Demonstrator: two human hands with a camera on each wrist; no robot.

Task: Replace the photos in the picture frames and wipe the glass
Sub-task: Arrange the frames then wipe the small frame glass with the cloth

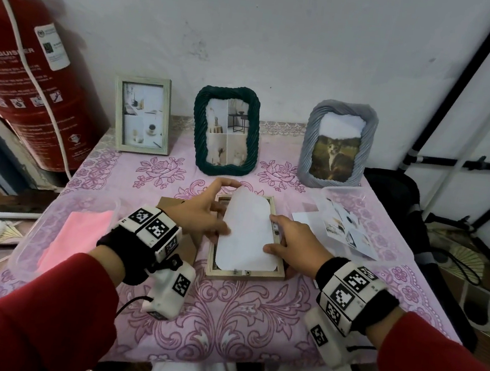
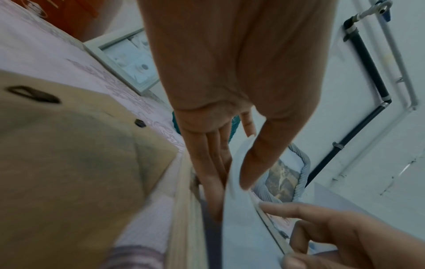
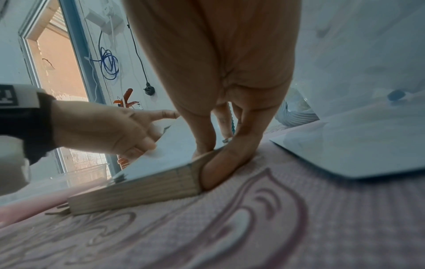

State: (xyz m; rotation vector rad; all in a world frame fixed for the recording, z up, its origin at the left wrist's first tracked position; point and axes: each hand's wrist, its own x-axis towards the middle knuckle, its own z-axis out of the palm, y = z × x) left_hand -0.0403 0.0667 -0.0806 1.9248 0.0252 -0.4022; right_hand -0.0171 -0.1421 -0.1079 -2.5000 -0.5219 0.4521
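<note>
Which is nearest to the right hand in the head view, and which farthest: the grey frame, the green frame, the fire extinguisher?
From the right hand:
1. Grey frame, behind it, at the back right.
2. Green frame, at the back centre.
3. Fire extinguisher, far left, off the table.

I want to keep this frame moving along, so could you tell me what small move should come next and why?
Probably lower the white sheet flat into the wooden frame. The left hand pinches its raised left edge while the right hand steadies the frame's right side, and the sheet sits tilted, not yet seated.
</note>
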